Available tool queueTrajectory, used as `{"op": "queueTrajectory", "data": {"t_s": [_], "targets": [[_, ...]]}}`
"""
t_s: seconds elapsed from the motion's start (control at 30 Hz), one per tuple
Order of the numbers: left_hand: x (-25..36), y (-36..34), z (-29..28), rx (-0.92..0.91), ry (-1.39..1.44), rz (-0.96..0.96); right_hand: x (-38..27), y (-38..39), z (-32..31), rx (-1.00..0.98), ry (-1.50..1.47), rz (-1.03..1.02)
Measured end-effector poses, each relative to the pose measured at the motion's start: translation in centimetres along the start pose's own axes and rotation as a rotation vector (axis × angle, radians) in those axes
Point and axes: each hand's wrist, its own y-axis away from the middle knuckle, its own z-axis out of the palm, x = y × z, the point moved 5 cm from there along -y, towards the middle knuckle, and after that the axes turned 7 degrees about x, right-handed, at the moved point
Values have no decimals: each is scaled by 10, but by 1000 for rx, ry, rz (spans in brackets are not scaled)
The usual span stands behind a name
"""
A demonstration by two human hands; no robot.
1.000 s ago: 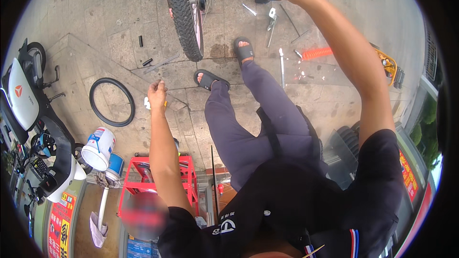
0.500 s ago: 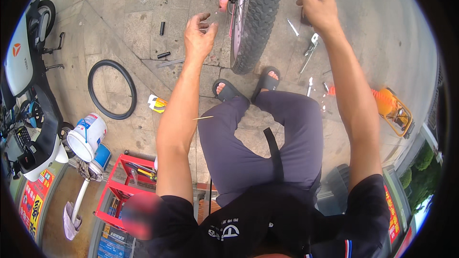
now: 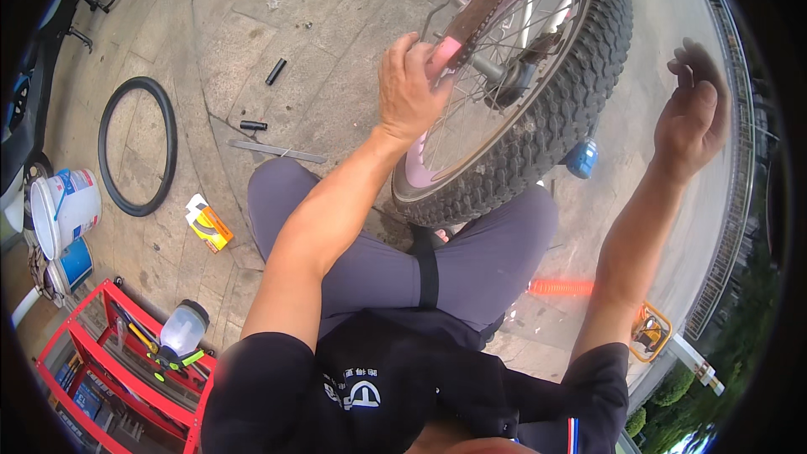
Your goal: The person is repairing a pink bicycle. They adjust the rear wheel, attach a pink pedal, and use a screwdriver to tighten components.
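A bicycle's rear wheel with a wide knobby tyre (image 3: 559, 130) and pink rim leans in front of me, between my knees. Along its left side runs a worn brown chain guard (image 3: 486, 10) with a pink end. My left hand (image 3: 410, 91) is closed about that pink end, fingers on one side and thumb on the other. Out to the right of the wheel my right hand (image 3: 693, 118) is raised with nothing in it, its fingers loosely curved and apart. A blue object (image 3: 582, 157), perhaps a bottle, sits just right of the tyre.
On the paving at left lie a loose black tyre (image 3: 171, 147), two black tubes (image 3: 276, 71), a flat metal strip (image 3: 277, 150) and a yellow box (image 3: 210, 227). A red tool rack (image 3: 63, 328) and white bucket (image 3: 76, 210) stand lower left. An orange coiled hose (image 3: 563, 287) lies right.
I have bent closer to the wheel, which now leans to the right. My left hand has reached the chain guard's pink end. My right hand has swung outward, away from the tyre.
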Motion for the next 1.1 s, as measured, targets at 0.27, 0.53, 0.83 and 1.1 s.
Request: {"op": "queueTrajectory", "data": {"t_s": [0.27, 0.53, 0.83, 1.1], "targets": [[-33, 21, -15, -263, 105, -919, -59, -47, 95, -854, 306, -367], [-20, 57, 36, -409, 595, -903, -51, -61, 113, -1092, 355, -355], [-19, 57, 41, -333, 690, -649, -48, -67, 178, -1461, 632, -266], [-9, 2, -38, -466, 231, -269, -12, -88, 113, -1111, 410, -175]]}}
